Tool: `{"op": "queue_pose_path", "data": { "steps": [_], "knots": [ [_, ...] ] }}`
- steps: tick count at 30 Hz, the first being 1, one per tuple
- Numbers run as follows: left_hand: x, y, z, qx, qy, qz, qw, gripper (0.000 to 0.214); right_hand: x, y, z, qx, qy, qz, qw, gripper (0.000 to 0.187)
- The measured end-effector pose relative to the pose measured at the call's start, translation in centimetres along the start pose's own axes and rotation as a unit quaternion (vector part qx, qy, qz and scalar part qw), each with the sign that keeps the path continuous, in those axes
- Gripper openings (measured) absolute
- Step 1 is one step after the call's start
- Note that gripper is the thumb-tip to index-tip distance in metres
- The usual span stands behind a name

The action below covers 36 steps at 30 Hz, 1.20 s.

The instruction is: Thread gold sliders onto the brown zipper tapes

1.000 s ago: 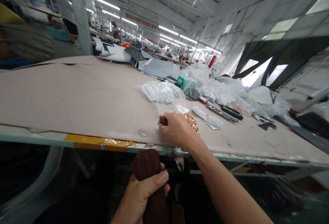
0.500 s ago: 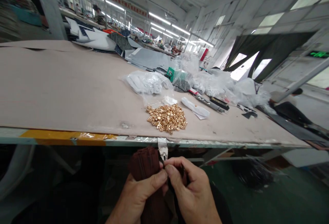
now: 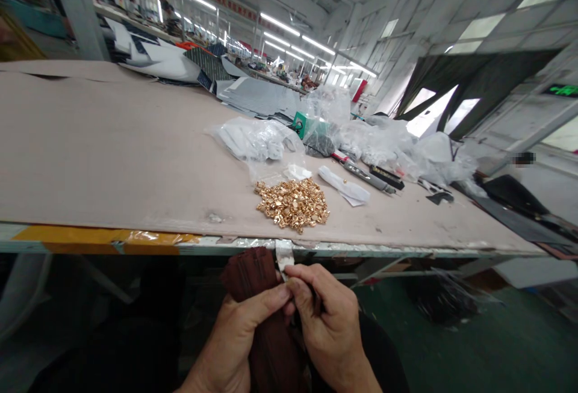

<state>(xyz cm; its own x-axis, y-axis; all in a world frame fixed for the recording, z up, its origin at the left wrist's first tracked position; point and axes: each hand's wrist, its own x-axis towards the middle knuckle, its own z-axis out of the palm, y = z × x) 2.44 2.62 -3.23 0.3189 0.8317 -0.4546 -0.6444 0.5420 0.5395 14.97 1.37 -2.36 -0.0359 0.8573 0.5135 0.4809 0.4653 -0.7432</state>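
Note:
My left hand is wrapped round a thick bundle of dark brown zipper tapes, its thumb reaching across toward the right fingertips. Thumb and forefinger of my right hand pinch the end of one zipper tape, mostly covered by the fingers. Both hands meet just below the table edge, at a whitish strip that hangs from it. On the table right above lies a heap of small gold-coloured metal pieces, resembling zipper sliders.
The beige tabletop has a taped front edge. Behind the heap are clear plastic bags, a folded white paper, a grey cutter-like tool and a green box. Fabric pieces lie farther back.
My right fingertips have moved up slightly against the hanging strip, hiding its lower metal tip. The brown bundle has shifted a little up and left with my left hand.

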Motion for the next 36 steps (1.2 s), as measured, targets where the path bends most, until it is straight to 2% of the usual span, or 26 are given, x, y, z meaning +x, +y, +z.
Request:
{"op": "queue_pose_path", "data": {
  "steps": [3, 5, 11, 14, 21, 28, 36],
  "knots": [
    [-0.4, 0.1, -0.2, 0.018, -0.004, -0.015, 1.0, 0.017, 0.2, -0.2, 0.1, 0.056, -0.014, 0.1, 0.993, 0.015],
    [-0.9, 0.2, -0.3, 0.037, -0.009, -0.031, 0.999, 0.02, 0.3, -0.5, 0.1, 0.066, -0.021, 0.137, 0.988, 0.014],
    [-1.4, 0.4, -0.7, 0.077, -0.018, -0.024, 0.997, 0.017, -0.1, -0.6, 0.8, 0.081, -0.008, 0.127, 0.989, 0.007],
    [-1.0, 0.4, -1.2, 0.086, -0.02, -0.014, 0.996, 0.017, 0.0, -0.6, 1.3, 0.106, -0.011, 0.132, 0.985, 0.012],
    [-0.2, 0.4, -1.3, 0.064, 0.053, 0.059, 0.995, 0.03, 0.5, -0.8, 1.2, 0.105, 0.014, 0.084, 0.991, 0.011],
    [-0.2, 0.2, -0.2, 0.041, 0.036, 0.054, 0.997, 0.023, -0.2, -0.4, 0.5, 0.111, 0.017, 0.094, 0.989, 0.016],
    [0.3, 0.1, 0.3, 0.007, 0.014, 0.048, 0.999, 0.023, -0.2, -0.1, 0.5, -0.018, 0.025, -0.041, 0.999, 0.031]
  ]
}}
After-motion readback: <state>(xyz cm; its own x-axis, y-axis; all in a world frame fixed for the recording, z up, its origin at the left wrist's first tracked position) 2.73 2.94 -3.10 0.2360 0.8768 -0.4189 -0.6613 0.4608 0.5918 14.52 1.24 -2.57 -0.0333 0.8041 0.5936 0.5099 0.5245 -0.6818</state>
